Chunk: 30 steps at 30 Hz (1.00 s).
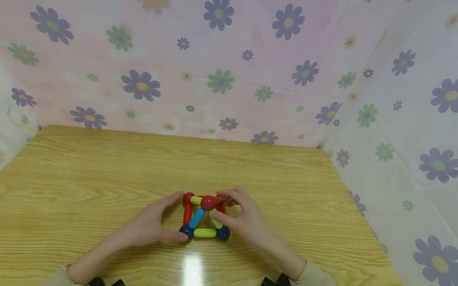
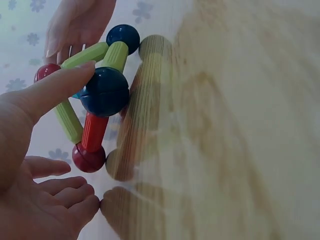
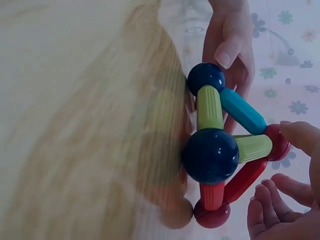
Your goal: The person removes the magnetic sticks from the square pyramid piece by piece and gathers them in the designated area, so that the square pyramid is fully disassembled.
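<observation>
Left hand (image 1: 149,224) and right hand (image 1: 247,216) touch, fingers unclenched, the ball-and-rod frame (image 1: 204,233) on the tabletop (image 1: 89,172), judged light, stiff-rodded, slick and weak-jointed, best held by its lower blue balls (image 1: 223,233).

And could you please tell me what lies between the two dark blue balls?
In the head view, a light green stick joins the left ball to the right ball; the right wrist view agrees.
</observation>
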### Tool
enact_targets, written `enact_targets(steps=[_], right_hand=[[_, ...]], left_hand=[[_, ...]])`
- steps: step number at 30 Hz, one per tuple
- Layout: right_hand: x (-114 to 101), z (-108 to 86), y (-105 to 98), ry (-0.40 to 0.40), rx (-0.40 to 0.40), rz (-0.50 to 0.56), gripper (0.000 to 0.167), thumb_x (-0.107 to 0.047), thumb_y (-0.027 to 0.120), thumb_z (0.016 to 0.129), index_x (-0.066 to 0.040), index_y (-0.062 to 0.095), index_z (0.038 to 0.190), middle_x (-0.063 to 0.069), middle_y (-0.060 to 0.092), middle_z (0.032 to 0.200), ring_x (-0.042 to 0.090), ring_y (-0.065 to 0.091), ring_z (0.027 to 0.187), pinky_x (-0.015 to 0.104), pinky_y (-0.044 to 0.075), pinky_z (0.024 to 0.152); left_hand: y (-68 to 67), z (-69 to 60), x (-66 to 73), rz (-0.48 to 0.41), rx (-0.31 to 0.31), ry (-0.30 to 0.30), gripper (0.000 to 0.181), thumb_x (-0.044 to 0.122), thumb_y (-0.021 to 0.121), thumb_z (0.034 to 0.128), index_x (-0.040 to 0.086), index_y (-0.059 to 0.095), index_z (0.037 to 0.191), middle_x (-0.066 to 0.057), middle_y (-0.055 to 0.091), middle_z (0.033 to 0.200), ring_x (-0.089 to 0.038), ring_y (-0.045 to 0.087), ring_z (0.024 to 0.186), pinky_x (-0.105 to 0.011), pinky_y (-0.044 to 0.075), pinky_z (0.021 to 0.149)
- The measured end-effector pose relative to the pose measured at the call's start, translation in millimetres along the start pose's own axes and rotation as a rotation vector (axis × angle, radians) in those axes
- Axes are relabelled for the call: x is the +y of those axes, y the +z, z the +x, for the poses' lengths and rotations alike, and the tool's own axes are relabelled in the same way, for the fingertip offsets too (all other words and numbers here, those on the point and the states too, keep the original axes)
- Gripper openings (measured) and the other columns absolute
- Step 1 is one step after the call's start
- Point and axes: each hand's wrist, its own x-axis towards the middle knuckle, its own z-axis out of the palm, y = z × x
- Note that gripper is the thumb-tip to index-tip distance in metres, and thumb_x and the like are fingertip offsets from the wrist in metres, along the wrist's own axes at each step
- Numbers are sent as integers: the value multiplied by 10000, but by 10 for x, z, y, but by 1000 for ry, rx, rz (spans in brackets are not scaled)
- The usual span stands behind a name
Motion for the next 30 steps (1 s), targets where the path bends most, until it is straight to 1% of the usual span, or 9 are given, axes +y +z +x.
enact_targets(steps=[2,7,11,13,15,19,22,27,30], right_hand=[[-28,23,12,8,5,2,469,-298,806,858,-112,666,1265,-21,627,1055,202,613,950,422,557,852],[-102,82,55,34,0,-10,439,-319,816,844,-118,692,1214,-35,614,974,183,576,877,407,540,772],[-144,122,104,32,1,-32,396,-337,828,828,-138,716,1152,-27,596,903,158,535,798,294,502,669],[-153,139,137,32,-1,-39,374,-346,827,828,-147,721,1127,0,590,872,147,516,765,236,464,630],[-159,150,167,36,3,-48,356,-345,832,823,-150,727,1103,37,590,849,140,500,738,209,433,603],[-155,161,223,40,29,-57,335,-333,846,809,-138,737,1059,83,587,814,129,482,690,204,405,568],[-158,165,245,41,46,-64,332,-331,859,793,-132,740,1032,72,580,798,121,475,669,200,398,554],[-176,178,260,62,50,-44,304,-327,861,791,-134,736,990,59,570,786,122,469,659,194,385,542],[-196,193,266,67,51,-76,289,-353,845,806,-142,738,972,9,564,774,113,470,643,194,387,525]], left_hand=[[20,13,-7,-23,0,12,1088,502,869,721,139,306,1579,-141,331,1608,-413,283,1479,-650,296,1138],[64,34,-27,-39,9,39,1113,495,878,712,127,292,1584,-132,317,1617,-410,275,1483,-655,285,1142],[88,50,-27,-48,3,54,1140,476,887,707,123,262,1593,-106,281,1635,-387,243,1501,-650,263,1156],[97,58,-27,-53,0,60,1141,460,888,713,121,249,1596,-101,264,1641,-379,229,1506,-647,254,1161],[105,62,-25,-61,1,62,1143,446,891,715,121,242,1598,-104,253,1644,-375,220,1509,-644,247,1166],[120,69,-36,-75,2,58,1146,433,894,716,118,235,1599,-122,250,1641,-376,211,1510,-634,236,1174],[133,73,-42,-77,1,66,1143,426,891,724,96,230,1597,-144,250,1638,-389,211,1507,-635,237,1172],[140,74,-34,-66,1,50,1156,443,889,720,100,222,1600,-137,251,1639,-377,224,1505,-619,247,1177],[142,72,-35,-77,-2,36,1160,436,895,715,118,220,1602,-124,246,1642,-361,217,1511,-609,241,1184]])
